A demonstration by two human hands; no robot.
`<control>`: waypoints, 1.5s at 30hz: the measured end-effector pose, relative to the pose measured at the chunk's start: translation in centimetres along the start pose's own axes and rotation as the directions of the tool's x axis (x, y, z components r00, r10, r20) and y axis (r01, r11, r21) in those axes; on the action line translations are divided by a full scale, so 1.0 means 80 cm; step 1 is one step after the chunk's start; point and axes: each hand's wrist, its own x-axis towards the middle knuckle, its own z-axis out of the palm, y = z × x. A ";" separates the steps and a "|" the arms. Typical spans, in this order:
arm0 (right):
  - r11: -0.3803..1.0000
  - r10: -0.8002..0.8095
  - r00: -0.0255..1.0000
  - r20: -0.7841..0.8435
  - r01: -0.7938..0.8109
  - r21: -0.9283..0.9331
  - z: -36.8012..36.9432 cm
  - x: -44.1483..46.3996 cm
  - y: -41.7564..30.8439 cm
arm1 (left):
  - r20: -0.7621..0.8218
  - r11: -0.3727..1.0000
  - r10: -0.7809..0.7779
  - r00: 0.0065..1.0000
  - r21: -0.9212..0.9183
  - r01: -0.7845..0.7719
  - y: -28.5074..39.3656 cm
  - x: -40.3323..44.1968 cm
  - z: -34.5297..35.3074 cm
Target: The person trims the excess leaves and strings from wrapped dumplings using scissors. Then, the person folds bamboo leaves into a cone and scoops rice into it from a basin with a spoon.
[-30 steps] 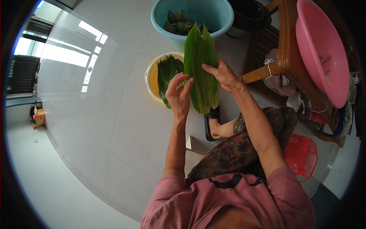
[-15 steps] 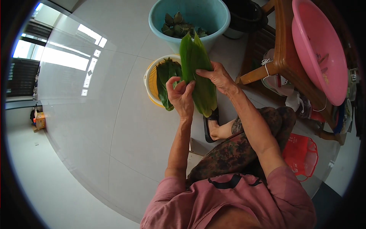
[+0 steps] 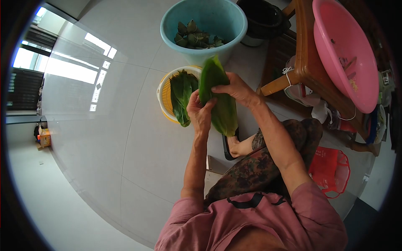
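Broad green leaves (image 3: pixel 224 113) are held in front of me, lying over each other and curving at the upper end. My left hand (image 3: pixel 200 111) pinches their left edge between thumb and fingers. From the right, my right hand (image 3: pixel 236 90) grips them with its thumb on top and the fingers behind, mostly hidden. Just left of my left hand, more dark green leaves (image 3: pixel 181 94) lie in a yellow and white basket (image 3: pixel 166 97). Beyond it, a light blue tub (image 3: pixel 204 51) holds several green leaf-wrapped bundles (image 3: pixel 193 37).
On the right, a pink basin (image 3: pixel 335 54) rests on a wooden chair (image 3: pixel 307 50). A black bucket (image 3: pixel 261 21) stands beside the tub. Near my legs are a red bag (image 3: pixel 331 169) and a small wooden stool (image 3: pixel 212 180). Grey tiled floor (image 3: pixel 96 138) extends left.
My left hand has closed on the leaves' left edge. The leaves have gone from flat and spread to overlapped and curved, and both hands sit slightly lower in view.
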 end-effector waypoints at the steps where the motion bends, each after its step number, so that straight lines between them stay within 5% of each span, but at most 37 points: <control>1: 0.998 -0.003 0.999 0.052 0.000 0.057 -0.004 -0.001 -0.008 | 0.036 1.000 -0.030 0.999 0.011 0.030 0.004 -0.002 -0.002; 5: 0.999 -0.041 0.995 0.091 0.039 0.021 -0.008 -0.012 -0.030 | 0.152 0.984 -0.151 0.977 0.115 0.134 0.035 -0.008 0.001; 9: 0.960 -0.086 0.995 0.042 0.094 -0.263 -0.008 -0.041 -0.060 | 0.222 0.953 -0.245 0.944 0.234 0.192 0.061 -0.019 0.019; 14: 0.942 -0.223 0.972 -0.068 0.197 -0.273 -0.020 -0.087 -0.097 | 0.438 0.942 -0.306 0.845 0.269 0.202 0.074 -0.035 0.038; 17: 0.867 -0.337 0.930 -0.149 0.244 -0.435 -0.022 -0.124 -0.117 | 0.545 0.947 -0.293 0.786 0.278 0.160 0.087 -0.042 0.056; 18: 0.904 -0.363 0.914 -0.183 0.298 -0.306 -0.025 -0.136 -0.121 | 0.589 0.952 -0.283 0.757 0.271 0.145 0.089 -0.042 0.060; 21: 0.886 -0.433 0.843 -0.320 0.464 0.023 -0.035 -0.181 -0.139 | 0.734 0.820 -0.247 0.633 -0.189 0.539 0.096 -0.047 0.069; 22: 0.849 -0.457 0.807 -0.375 0.521 0.087 -0.031 -0.198 -0.148 | 0.628 0.815 -0.314 0.712 -0.207 0.541 0.067 -0.044 0.075; 24: 0.760 -0.491 0.697 -0.522 0.636 0.135 -0.028 -0.216 -0.150 | 0.642 0.979 -0.092 0.761 -0.080 0.186 0.040 -0.067 0.106; 26: 0.711 -0.526 0.606 -0.597 0.698 0.082 -0.019 -0.235 -0.144 | 0.671 0.980 0.140 0.728 0.011 -0.199 0.011 -0.107 0.133; 28: 0.673 -0.553 0.492 -0.672 0.740 -0.011 -0.013 -0.256 -0.131 | 0.615 0.973 0.223 0.757 -0.192 -0.131 0.012 -0.137 0.163; 30: 0.648 -0.580 0.367 -0.727 0.748 -0.139 -0.008 -0.279 -0.118 | 0.499 0.708 0.051 0.865 -0.629 0.321 0.054 -0.170 0.207; 33: 0.606 -0.607 0.260 -0.751 0.762 -0.226 -0.007 -0.306 -0.101 | 0.132 0.896 -0.075 0.988 -0.426 0.125 0.062 -0.189 0.239; 36: 0.630 -0.660 0.296 -0.691 0.720 -0.293 -0.007 -0.339 -0.098 | 0.166 0.981 0.113 0.980 -0.173 -0.084 0.056 -0.189 0.235; 39: 0.658 -0.751 0.297 -0.590 0.412 -0.630 -0.024 -0.362 -0.088 | 0.195 0.984 0.176 0.965 -0.024 -0.175 0.063 -0.199 0.239; 45: 0.230 -0.962 0.181 -0.204 0.133 -0.964 -0.043 -0.358 -0.076 | 0.269 0.942 0.311 0.911 0.038 -0.333 0.051 -0.208 0.251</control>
